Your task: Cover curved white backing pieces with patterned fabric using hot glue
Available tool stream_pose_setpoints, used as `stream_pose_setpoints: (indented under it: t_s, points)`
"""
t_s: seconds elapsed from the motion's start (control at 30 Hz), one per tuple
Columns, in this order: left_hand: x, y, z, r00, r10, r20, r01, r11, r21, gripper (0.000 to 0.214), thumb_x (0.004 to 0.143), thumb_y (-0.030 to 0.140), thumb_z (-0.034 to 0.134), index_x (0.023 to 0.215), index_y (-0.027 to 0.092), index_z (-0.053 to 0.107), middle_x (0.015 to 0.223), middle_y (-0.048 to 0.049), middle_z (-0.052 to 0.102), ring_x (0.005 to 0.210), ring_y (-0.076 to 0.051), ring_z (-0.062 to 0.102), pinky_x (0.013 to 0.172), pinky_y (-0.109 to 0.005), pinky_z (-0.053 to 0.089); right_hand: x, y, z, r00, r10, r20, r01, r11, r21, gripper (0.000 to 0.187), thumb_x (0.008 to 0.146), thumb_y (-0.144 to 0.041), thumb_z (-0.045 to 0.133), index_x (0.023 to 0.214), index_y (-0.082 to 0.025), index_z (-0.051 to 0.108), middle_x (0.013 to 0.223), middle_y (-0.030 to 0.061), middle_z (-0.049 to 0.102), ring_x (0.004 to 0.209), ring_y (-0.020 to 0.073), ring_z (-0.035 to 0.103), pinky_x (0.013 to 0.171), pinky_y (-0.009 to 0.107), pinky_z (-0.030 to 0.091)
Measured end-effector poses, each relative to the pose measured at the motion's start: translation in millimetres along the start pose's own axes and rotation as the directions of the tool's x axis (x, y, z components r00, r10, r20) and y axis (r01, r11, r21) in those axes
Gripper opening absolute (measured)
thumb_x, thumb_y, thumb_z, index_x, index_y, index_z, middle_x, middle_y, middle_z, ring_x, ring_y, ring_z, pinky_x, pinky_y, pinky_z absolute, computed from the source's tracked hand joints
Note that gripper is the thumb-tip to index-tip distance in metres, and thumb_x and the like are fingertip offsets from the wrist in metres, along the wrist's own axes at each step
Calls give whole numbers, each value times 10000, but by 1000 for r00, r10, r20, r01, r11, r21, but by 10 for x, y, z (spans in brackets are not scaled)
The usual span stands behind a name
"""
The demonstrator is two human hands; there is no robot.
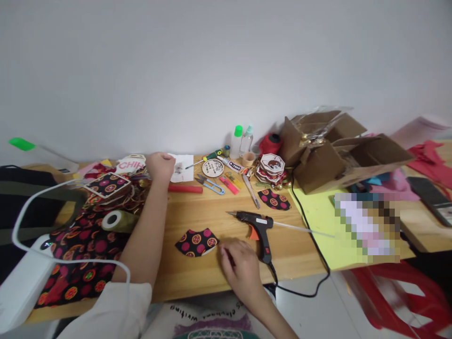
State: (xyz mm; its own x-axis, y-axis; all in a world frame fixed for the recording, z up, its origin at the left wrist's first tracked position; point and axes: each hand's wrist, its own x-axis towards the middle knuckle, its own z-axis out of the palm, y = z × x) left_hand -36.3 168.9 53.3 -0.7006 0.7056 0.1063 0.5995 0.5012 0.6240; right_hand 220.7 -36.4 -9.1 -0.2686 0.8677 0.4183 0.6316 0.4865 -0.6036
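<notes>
My left hand (160,165) reaches to the back of the table, its fingers curled, at the left edge of a white paper (187,162) with a small picture. Whatever lies inside those fingers is hidden. My right hand (242,264) rests near the front edge with loosely closed fingers and nothing visible in them. Just left of it lies a fan-shaped patterned fabric piece (197,243). A black hot glue gun (259,230) with an orange trigger lies beyond and to the right of my right hand. Another fabric piece (274,199) lies farther back.
Thread snips (211,184), a craft knife (251,192), a screwdriver (201,162) and a glue tube (231,164) lie at the back. Cardboard boxes (318,165) stand right. The glue gun's black cord (323,259) hangs past the front edge. Patterned cloth (83,268) covers the left.
</notes>
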Motion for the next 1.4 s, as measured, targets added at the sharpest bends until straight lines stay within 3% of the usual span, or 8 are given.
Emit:
stream_pose_setpoints:
  t_s: [0.33,0.6,0.83,0.93,1.03,1.2,1.33,1.4]
  points:
    - [-75,-10,-16,999,5,44,-14,975,221,217,915,307,646,1055,142,667,1101,-84,687,1048,-234,652,940,-447,524,-4,-2,5,1000,11,2,-11,1000,19,185,899,-149,462,792,-207,601,714,0,677,657,152,622,648,265,430]
    - [-114,58,-78,996,83,-14,-79,978,196,123,789,149,615,874,167,702,914,-104,739,968,-305,684,872,-428,513,26,-25,-13,999,-6,-40,7,1000,18,201,906,-145,461,785,-206,610,704,3,684,642,143,616,637,262,436]
    - [-412,110,-211,965,260,31,-261,950,171,151,891,199,566,1017,186,647,1049,-24,704,1077,-205,647,1011,-375,460,1,-16,-35,1000,-6,-18,6,1000,17,310,957,-252,481,656,-213,545,592,-7,587,586,132,548,601,263,407]
    - [-662,-6,-283,923,384,16,-381,908,175,432,844,98,596,1262,191,531,1304,-73,561,1168,-221,598,1031,-402,445,-43,-49,-133,999,24,-43,-24,1000,3,336,948,-247,499,613,-222,470,567,-22,515,560,123,485,575,257,380]
    - [-989,-281,-395,809,566,156,-583,806,101,475,818,113,620,1279,145,512,1347,-151,465,1094,-247,617,953,-407,510,-68,-51,-327,984,116,-136,-128,989,-81,222,917,-198,525,698,-219,491,684,11,576,667,151,517,649,277,406]
    - [-1525,-837,-599,442,762,474,-858,513,-24,251,937,334,530,1122,186,613,1205,-110,606,1114,-267,594,956,-407,504,-60,87,-512,889,393,-234,-456,804,-381,349,832,-495,618,969,-182,549,908,99,613,843,253,559,746,391,447]
    - [-1817,-1036,-658,341,758,556,-912,411,-1,378,958,389,508,1233,141,582,1260,-147,624,1142,-288,591,969,-415,470,-20,156,-434,784,591,-188,-615,699,-366,518,764,-582,623,1048,-163,512,977,133,601,884,289,574,774,438,460]
    - [-1922,-1061,-640,359,790,496,-913,407,13,381,963,372,514,1249,127,572,1248,-165,635,1151,-299,585,950,-422,463,16,159,-408,748,644,-160,-647,656,-388,504,765,-556,614,1068,-168,506,1012,144,605,901,295,583,769,437,461]
